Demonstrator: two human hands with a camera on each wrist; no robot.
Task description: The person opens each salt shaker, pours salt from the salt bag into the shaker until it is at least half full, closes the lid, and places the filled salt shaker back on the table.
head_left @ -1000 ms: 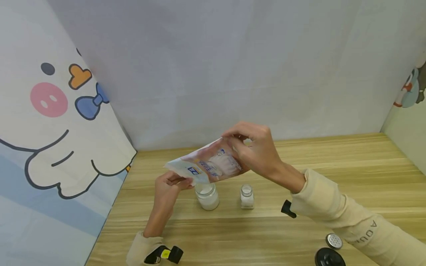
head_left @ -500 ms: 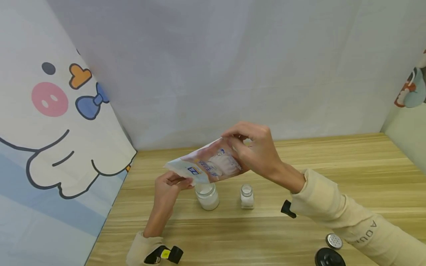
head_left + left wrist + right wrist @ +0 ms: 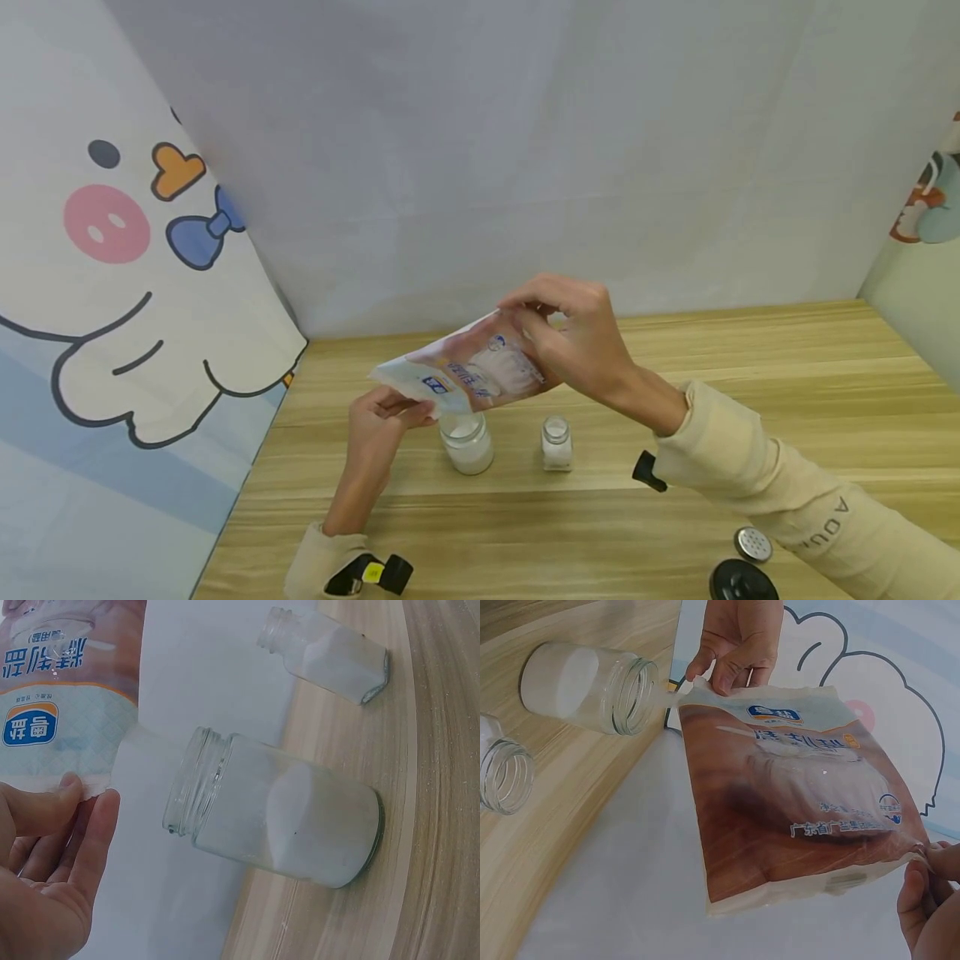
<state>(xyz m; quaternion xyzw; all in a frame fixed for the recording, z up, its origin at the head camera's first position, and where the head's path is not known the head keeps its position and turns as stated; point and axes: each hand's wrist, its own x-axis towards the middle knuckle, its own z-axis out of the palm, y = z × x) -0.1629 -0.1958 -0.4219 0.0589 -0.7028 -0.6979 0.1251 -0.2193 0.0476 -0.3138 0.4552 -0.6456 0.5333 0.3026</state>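
A salt bag (image 3: 491, 367), pinkish-brown with a pale blue end, is tilted above a wide glass jar (image 3: 468, 446). My left hand (image 3: 382, 425) pinches its lower, pale end between thumb and fingers. Up at the other end, my right hand (image 3: 581, 337) pinches a corner. In the left wrist view a faint whitish stream of salt (image 3: 150, 742) runs from the bag's corner to the mouth of the jar. White salt (image 3: 319, 825) fills part of that jar. Beside it stands a smaller glass bottle (image 3: 557, 446), uncapped, also holding white salt.
A round metal lid with holes (image 3: 753, 543) and a black lid (image 3: 742, 581) lie at the front right of the wooden table (image 3: 585, 533), near my right sleeve (image 3: 795, 483). A pale cloth (image 3: 525, 167) hangs behind, with a cartoon-printed cloth (image 3: 172, 333) at left.
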